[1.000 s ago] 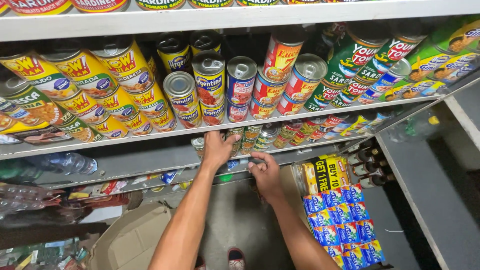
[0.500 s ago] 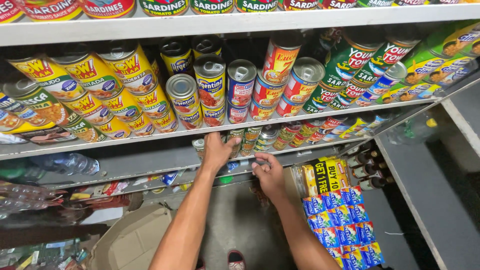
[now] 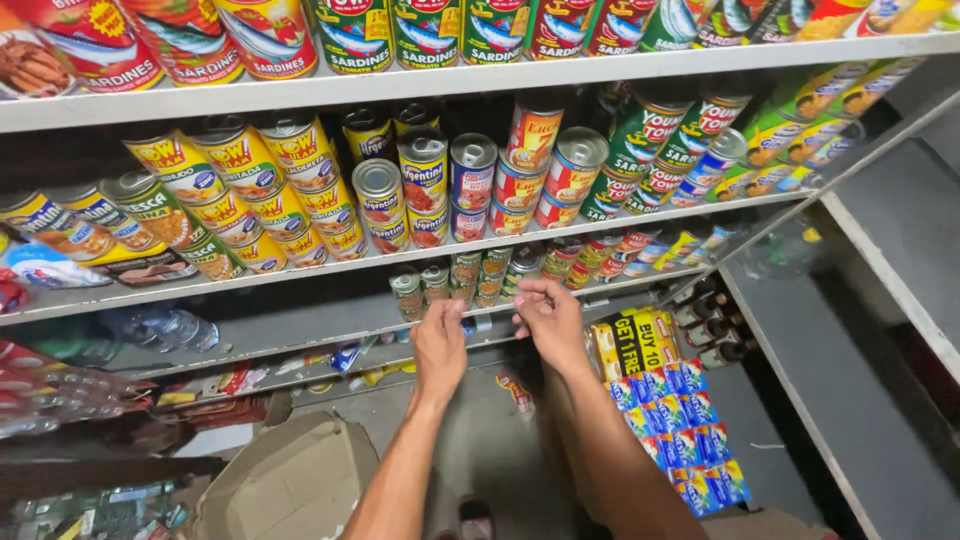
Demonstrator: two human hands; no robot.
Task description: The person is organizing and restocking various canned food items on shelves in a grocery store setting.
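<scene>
1. Both hands reach to a row of small cans (image 3: 470,275) standing on a low grey shelf (image 3: 300,305), third from the top in view.
2. The left hand (image 3: 440,345) hovers just in front of the cans, fingers curled loosely; whether it holds anything cannot be told.
3. The right hand (image 3: 548,315) is beside it, fingertips pressed together as if pinching something small, though nothing shows between them.
4. Compared with a moment ago, both hands have drawn slightly closer together and sit nearer the cans; the cans themselves have not moved.
5. Above, a shelf of larger stacked tins (image 3: 440,190) overhangs the reach.
6. To the right hang strips of blue sachets (image 3: 680,430) beside dark small bottles (image 3: 710,325).
7. Lower left lies an open cardboard box (image 3: 290,485) on the floor.
</scene>
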